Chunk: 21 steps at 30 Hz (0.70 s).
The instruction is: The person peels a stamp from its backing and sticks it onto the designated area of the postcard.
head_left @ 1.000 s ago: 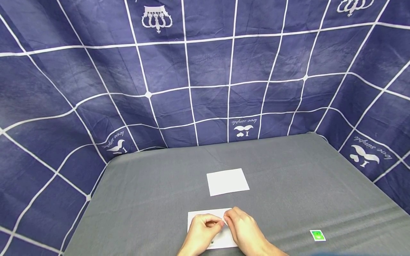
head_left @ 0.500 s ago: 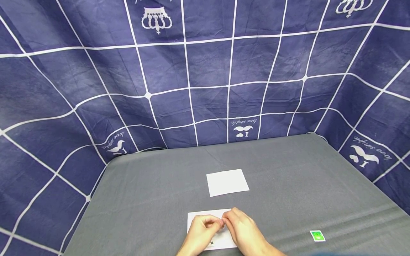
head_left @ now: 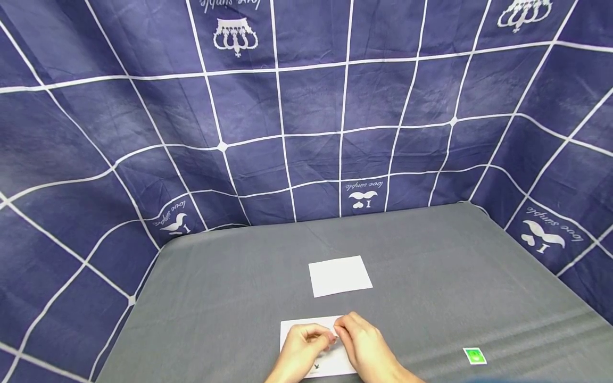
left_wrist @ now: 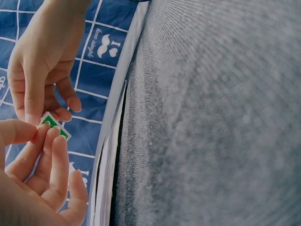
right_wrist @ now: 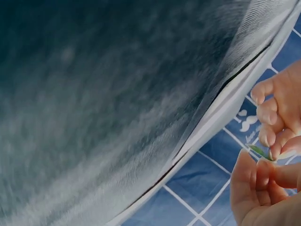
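In the head view my left hand (head_left: 301, 351) and right hand (head_left: 366, 346) meet fingertip to fingertip above a white paper sheet (head_left: 335, 364). A small black mark shows on the sheet near its lower edge. In the left wrist view a small green stamp (left_wrist: 55, 126) with a white scalloped edge sits between the hands. My left thumb and fingers pinch it from below, while the right thumb and index finger pinch its corner. Only a green sliver of the stamp (right_wrist: 258, 150) shows in the right wrist view; fingers cover much of it.
Farther back on the grey cloth-covered table (head_left: 230, 282) lies a second white sheet (head_left: 340, 275). A small green square with a white border (head_left: 475, 356) lies to the right. A blue curtain with white lines (head_left: 311, 106) stands behind and at both sides.
My fingertips drew together half a second ago and now stand slightly farther apart. The hands otherwise keep their place over the sheet. The head view has tilted slightly upward.
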Tool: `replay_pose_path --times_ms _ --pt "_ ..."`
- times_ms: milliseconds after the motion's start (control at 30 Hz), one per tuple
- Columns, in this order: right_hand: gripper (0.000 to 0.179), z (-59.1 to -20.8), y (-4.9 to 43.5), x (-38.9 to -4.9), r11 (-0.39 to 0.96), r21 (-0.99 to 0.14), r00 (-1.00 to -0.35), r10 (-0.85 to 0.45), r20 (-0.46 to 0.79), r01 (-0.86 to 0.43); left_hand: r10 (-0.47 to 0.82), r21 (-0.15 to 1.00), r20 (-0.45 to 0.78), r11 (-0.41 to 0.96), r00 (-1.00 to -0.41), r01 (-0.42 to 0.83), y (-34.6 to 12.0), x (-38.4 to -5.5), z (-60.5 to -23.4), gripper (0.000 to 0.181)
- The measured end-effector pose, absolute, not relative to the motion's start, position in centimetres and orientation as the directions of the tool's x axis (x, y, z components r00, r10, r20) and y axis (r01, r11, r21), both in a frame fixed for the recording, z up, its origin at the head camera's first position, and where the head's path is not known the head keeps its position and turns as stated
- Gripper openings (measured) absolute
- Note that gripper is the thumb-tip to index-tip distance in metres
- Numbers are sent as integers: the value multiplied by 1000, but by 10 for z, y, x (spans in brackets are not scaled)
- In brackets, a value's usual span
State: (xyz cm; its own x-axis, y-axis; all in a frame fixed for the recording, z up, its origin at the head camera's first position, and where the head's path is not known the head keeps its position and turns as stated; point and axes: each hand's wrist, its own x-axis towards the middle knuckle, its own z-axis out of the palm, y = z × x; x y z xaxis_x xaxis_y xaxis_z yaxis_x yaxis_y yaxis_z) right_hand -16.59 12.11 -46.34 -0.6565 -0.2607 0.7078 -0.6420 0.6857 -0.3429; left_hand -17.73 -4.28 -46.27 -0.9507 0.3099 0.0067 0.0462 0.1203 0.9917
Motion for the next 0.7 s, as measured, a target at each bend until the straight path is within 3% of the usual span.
replay_pose_path --times_ms 200,300,500,700 --pt "18 -460 123 -165 598 -580 -802 -193 566 -553 271 979 35 185 -962 87 -42 -176 -464 8" --pt "18 -460 124 -166 597 -589 -813 -202 547 -545 238 959 76 248 -968 137 -41 -175 -463 5" --pt "15 -463 127 -168 711 -327 -702 -324 634 -623 219 896 181 365 -959 252 -40 -174 -461 5" --pt "31 -466 129 -175 740 -74 -566 -442 696 -669 237 886 259 329 -936 328 -39 -174 -464 7"
